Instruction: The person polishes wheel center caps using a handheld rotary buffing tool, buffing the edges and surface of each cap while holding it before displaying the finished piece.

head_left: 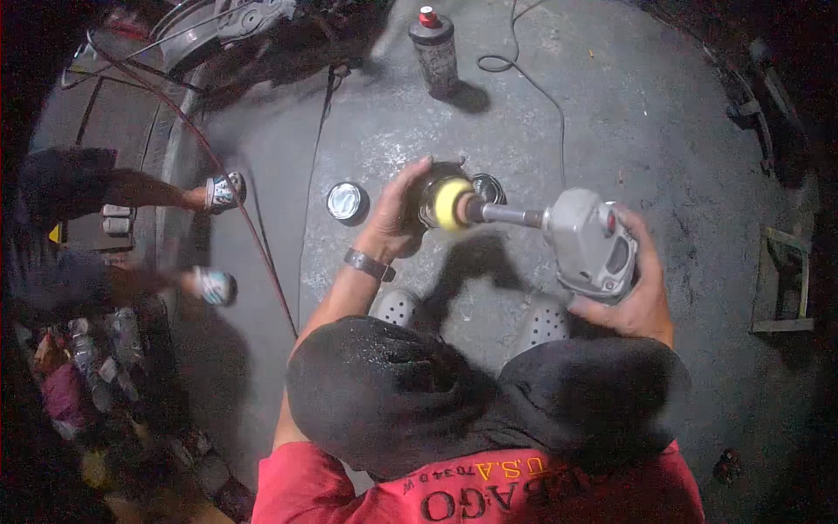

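Observation:
My right hand (642, 293) is wrapped round the grey body of a power polisher (583, 249). Its metal shaft points left and ends in a round yellow foam pad (451, 203). The pad sits against or inside a dark, round, tin-like container (426, 194); I cannot tell how deep. Curled round the container's left side is my left hand (393, 210), a watch (368, 264) on its wrist. Left of that hand, a small round tin or lid (347, 203) with a shiny silvery face lies on the floor. Another dark round piece (489, 188) shows partly behind the pad.
A dark bottle (435, 57) with a red cap stands ahead on the grey floor. Cables (546, 92) and a reddish hose (231, 179) cross it. At left are another person's feet in patterned shoes (215, 285). A frame (784, 279) lies at right; clutter (87, 367) sits at lower left.

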The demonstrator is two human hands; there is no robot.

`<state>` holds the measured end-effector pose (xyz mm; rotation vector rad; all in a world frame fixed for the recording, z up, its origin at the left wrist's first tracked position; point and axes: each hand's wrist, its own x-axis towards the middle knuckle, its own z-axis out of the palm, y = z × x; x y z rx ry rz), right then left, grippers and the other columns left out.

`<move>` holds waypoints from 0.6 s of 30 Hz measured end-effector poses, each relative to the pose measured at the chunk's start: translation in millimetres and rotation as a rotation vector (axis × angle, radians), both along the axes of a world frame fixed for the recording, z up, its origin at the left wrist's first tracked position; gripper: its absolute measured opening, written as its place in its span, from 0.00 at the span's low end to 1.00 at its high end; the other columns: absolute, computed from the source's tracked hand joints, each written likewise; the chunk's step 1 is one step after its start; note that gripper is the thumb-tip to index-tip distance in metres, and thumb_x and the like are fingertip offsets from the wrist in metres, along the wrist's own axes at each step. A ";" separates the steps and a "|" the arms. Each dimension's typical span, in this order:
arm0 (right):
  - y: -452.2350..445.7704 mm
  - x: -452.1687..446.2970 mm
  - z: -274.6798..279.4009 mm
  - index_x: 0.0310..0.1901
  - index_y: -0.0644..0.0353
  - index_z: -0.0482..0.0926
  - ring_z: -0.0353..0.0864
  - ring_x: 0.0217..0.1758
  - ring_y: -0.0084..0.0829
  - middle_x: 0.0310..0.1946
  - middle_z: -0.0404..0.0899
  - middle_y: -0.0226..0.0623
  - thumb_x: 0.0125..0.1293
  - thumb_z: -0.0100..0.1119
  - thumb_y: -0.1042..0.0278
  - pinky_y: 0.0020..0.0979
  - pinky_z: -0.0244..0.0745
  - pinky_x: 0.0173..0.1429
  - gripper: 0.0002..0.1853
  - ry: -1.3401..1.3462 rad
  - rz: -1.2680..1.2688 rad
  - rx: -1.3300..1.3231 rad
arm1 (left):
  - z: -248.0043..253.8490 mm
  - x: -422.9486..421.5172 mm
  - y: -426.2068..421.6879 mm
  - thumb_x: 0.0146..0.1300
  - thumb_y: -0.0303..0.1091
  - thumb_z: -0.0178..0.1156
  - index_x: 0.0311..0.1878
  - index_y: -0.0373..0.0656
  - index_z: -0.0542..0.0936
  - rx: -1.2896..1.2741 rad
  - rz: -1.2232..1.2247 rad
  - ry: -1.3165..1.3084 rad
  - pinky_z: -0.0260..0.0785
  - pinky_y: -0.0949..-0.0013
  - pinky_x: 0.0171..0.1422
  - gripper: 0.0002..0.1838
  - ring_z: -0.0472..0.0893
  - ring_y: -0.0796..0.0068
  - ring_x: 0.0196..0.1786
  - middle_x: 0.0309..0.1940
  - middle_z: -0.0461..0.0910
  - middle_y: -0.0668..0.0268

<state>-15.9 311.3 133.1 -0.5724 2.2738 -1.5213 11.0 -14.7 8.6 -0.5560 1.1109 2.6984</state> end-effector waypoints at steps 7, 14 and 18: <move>3.0 -1.6 -0.9 0.70 0.59 0.67 0.76 0.67 0.36 0.61 0.78 0.43 0.35 0.89 0.65 0.38 0.68 0.73 0.56 0.031 0.050 0.004 | 2.3 -1.8 -0.5 0.72 0.53 0.59 0.64 0.41 0.79 0.053 -0.037 0.009 0.74 0.57 0.67 0.28 0.81 0.65 0.61 0.58 0.83 0.59; -1.4 2.8 3.2 0.70 0.59 0.67 0.77 0.66 0.36 0.61 0.78 0.43 0.36 0.88 0.64 0.38 0.68 0.72 0.55 -0.026 0.058 -0.026 | 15.8 0.9 1.0 0.70 0.50 0.59 0.64 0.39 0.78 0.102 -0.036 0.078 0.73 0.56 0.69 0.28 0.81 0.64 0.62 0.60 0.83 0.57; -2.6 -1.4 5.5 0.70 0.58 0.66 0.77 0.66 0.36 0.61 0.78 0.42 0.35 0.88 0.65 0.38 0.68 0.73 0.56 -0.048 0.041 -0.006 | 9.0 1.5 -1.6 0.71 0.50 0.60 0.60 0.38 0.80 0.088 0.004 0.042 0.73 0.56 0.70 0.26 0.82 0.62 0.61 0.57 0.84 0.57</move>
